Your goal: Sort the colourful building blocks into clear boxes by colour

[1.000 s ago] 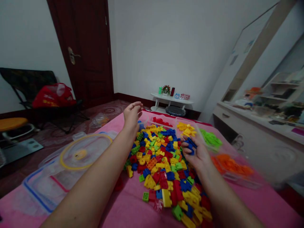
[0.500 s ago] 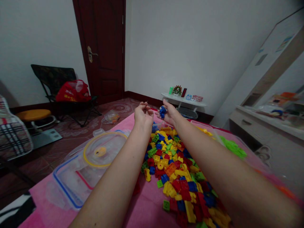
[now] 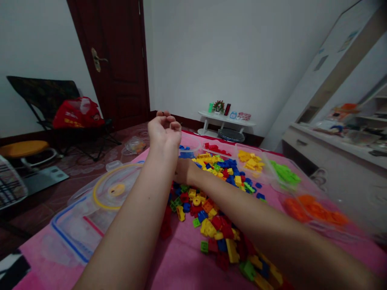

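Observation:
My left hand [image 3: 165, 127] is raised palm up over the far left side of the brick pile. Its fingers are loosely curled and a little apart, and no brick shows in the palm. Low over the pile, my right hand [image 3: 184, 171] reaches leftward behind my left forearm, which hides its fingers. Beneath both arms lies a mixed pile of toy building bricks [image 3: 208, 205] in red, yellow, blue, green and orange. A clear tub with blue bricks [image 3: 185, 148] stands just beyond my hands.
More clear tubs hold red bricks [image 3: 216, 149], yellow bricks [image 3: 251, 161], green bricks [image 3: 284, 173] and orange bricks [image 3: 316, 209] along the far and right edges. Clear lids [image 3: 99, 197] lie at left on the pink cloth [image 3: 178, 262]. A low white shelf [image 3: 226, 118] stands behind.
My right hand, which held blue bricks up beside the left hand, has dropped leftward behind my left forearm. The view has turned right, showing more tubs.

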{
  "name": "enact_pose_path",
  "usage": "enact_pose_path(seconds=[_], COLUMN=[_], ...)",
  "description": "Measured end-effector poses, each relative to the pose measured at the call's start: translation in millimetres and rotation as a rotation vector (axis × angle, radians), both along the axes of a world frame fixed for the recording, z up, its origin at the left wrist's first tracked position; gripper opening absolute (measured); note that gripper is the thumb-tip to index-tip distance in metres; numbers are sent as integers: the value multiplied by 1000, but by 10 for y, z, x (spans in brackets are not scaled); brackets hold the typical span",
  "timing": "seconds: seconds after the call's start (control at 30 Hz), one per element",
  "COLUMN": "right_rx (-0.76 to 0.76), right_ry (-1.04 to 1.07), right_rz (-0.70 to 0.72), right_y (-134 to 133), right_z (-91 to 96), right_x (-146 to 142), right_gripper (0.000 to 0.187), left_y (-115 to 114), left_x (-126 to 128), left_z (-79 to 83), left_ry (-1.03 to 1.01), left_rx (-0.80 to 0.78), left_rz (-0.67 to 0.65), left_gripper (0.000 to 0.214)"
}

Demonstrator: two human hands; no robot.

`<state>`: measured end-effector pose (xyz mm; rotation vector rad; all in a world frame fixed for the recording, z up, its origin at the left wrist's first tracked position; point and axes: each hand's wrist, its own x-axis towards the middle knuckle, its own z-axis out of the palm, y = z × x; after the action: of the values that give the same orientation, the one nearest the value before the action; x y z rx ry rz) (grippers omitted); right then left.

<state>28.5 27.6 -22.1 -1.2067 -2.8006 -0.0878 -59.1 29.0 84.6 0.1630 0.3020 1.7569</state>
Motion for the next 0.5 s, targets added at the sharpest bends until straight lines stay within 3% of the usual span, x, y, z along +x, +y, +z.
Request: enact_pose_path(seconds=[0.17, 0.33, 0.5], right_rx=[37, -41, -84], right_ry=[-166, -170, -171], right_rz=[-66, -69, -169], right_y=[-200, -476, -699], right_z=[27, 213, 436], right_x=[177, 501, 690], right_gripper=[37, 32, 20], left_y=[-25, -8, 5], left_x=[7, 30, 44], left_z=[32, 7, -1], left_ry=[15, 16, 53], left_rx=[29, 25, 15], left_rz=[-38, -48, -39], left_gripper=[32, 31, 27])
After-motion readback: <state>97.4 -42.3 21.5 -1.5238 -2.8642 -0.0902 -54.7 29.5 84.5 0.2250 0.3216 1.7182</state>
